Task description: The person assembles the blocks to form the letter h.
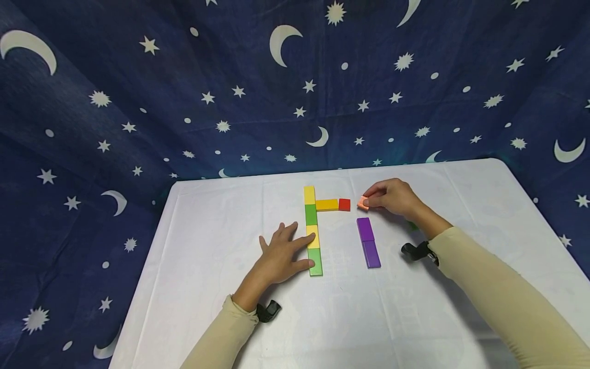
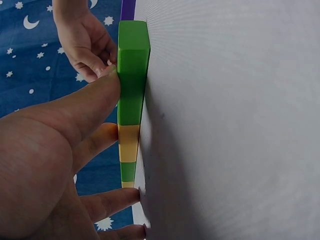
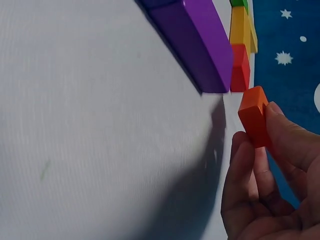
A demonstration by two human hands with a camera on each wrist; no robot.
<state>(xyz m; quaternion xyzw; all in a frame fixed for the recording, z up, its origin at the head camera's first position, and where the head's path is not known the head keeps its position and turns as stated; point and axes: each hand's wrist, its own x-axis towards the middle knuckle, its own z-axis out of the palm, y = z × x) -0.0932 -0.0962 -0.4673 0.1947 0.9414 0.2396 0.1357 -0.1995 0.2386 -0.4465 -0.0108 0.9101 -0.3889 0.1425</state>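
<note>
My right hand (image 1: 394, 199) pinches a small orange block (image 3: 255, 120) between thumb and fingers, just right of a red block (image 1: 344, 205). That red block ends a short row with a yellow-orange block (image 1: 327, 205), which meets a column of alternating yellow and green blocks. My left hand (image 1: 278, 256) lies spread beside the column. Its thumb touches the nearest green block (image 2: 134, 80), and a finger touches the yellow block (image 2: 128, 142) beyond it. Two purple blocks (image 1: 369, 243) stand end to end, slightly slanted, below the right hand.
A green piece (image 1: 412, 225) shows partly from behind the right wrist. A white cloth (image 1: 207, 318) covers the table. Behind it hangs a dark blue curtain (image 1: 258, 128) with moons and stars. Each wrist wears a small black camera (image 1: 269, 311).
</note>
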